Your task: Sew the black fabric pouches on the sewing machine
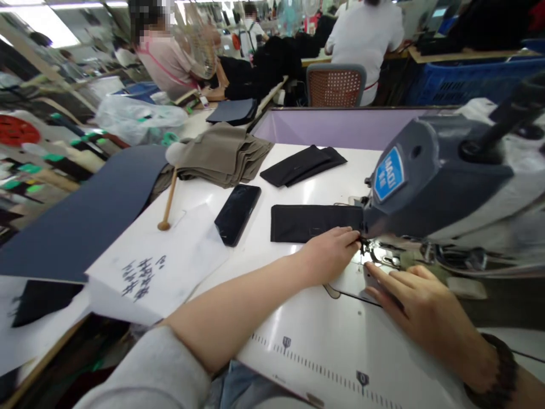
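Note:
A dark sewing machine [434, 170] with a blue label stands at the right of the white table [315, 329]. My left hand [330, 255] rests at the lower right edge of a flat black fabric piece [298, 222], fingers close together near the needle area; whether they grip the fabric is unclear. The piece runs under the machine head. To the right of the needle, my right hand [419, 298] lies on the metal plate with fingers stretched out, nothing visible in it. A dark bracelet is on that wrist.
Beyond the fabric lie more black pieces [303, 166] and a stack of brown-grey pieces [225, 153]. A phone [238, 215], a wooden stick [170, 196] and a paper with writing [157, 267] are on the left. People sit in the background.

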`<state>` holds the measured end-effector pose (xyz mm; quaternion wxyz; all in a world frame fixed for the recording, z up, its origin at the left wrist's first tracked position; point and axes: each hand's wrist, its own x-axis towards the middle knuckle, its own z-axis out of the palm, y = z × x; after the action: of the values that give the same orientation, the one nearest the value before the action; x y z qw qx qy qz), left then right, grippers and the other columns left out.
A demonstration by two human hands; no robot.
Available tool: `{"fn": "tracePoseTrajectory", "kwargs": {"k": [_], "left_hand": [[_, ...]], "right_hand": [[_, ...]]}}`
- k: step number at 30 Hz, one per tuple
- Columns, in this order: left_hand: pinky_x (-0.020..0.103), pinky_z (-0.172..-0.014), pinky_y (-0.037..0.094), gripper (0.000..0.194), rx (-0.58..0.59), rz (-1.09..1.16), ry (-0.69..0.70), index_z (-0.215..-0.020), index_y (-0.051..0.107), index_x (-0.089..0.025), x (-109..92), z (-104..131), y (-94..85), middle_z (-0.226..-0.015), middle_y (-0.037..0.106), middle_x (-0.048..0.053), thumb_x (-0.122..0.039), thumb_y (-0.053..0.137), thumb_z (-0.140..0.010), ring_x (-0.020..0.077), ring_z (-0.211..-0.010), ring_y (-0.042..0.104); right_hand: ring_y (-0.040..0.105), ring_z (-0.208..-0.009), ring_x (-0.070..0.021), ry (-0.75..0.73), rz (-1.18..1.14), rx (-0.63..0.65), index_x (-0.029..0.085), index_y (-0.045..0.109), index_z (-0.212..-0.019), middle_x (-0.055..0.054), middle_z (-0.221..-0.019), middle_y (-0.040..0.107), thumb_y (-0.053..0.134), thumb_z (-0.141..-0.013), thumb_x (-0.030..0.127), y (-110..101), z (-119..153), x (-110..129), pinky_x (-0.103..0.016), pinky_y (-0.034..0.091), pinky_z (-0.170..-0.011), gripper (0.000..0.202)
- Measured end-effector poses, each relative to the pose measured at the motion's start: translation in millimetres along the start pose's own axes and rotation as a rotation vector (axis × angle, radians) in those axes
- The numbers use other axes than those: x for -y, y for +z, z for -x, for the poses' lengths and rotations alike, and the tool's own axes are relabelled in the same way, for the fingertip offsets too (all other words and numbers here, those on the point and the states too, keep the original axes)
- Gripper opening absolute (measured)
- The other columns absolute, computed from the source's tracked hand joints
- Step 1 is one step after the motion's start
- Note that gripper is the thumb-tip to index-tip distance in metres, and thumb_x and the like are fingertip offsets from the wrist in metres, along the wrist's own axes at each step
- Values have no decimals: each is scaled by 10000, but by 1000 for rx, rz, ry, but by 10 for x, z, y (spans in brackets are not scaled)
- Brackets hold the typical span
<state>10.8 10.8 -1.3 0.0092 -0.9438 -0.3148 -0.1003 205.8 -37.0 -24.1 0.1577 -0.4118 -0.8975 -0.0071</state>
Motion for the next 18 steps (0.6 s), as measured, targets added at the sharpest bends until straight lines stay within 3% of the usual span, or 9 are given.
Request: {"fn": "tracePoseTrajectory", "kwargs": {"k": [5, 7, 10, 13, 16, 18], "left_hand": [[299, -650, 457, 222, 74, -36, -195, -953, 545, -96, -22, 66, -63, -932, 558, 104, -134, 346, -861, 200, -803, 549], [306, -739, 448, 264, 71, -30, -284, -1050, 496, -57, 25, 73, -27, -1054, 529, 156, -103, 330, -850, 216, -927, 534], [408, -937, 334, 400, 19, -53, -367, -1230, 327, -11, 132, 70, 44, -1324, 292, 229, -94, 322, -839, 292, -1219, 309], [490, -977, 263, 391, 23, -44, -322, -1228, 357, -45, 193, 73, 33, -1365, 243, 197, -127, 342, -846, 334, -1262, 208], [412, -939, 353, 282, 111, 43, -209, -1104, 491, -83, 137, 103, -108, -1261, 418, 158, -160, 370, -861, 274, -1149, 417], [340, -840, 442, 229, 216, 115, -118, -1024, 539, -93, 41, 153, -254, -1147, 518, 134, -163, 399, -857, 226, -988, 543]], "right_hand": [[548, -617, -150, -85, -22, -54, 112, 549, -1077, -49, -745, 632, 404, -864, 338, 8, -9, -45, -308, 392, -660, 342], [552, -607, -142, -96, -47, -66, 128, 543, -1088, -36, -735, 629, 411, -860, 338, 17, -8, -58, -301, 398, -660, 337], [565, -639, -140, -105, -60, -81, 145, 538, -1100, -33, -748, 628, 409, -860, 332, 14, -1, -59, -287, 408, -678, 330], [561, -643, -140, -141, 7, -110, 149, 562, -1054, -34, -720, 614, 399, -867, 308, -88, 22, -55, -273, 400, -629, 294], [524, -570, -153, -93, 196, -149, 182, 622, -855, -26, -637, 583, 408, -856, 327, -339, 86, -105, -298, 373, -580, 258], [508, -547, -163, 44, 282, -64, 187, 612, -718, -30, -597, 558, 385, -855, 339, -542, 163, -181, -305, 365, -550, 306]]}}
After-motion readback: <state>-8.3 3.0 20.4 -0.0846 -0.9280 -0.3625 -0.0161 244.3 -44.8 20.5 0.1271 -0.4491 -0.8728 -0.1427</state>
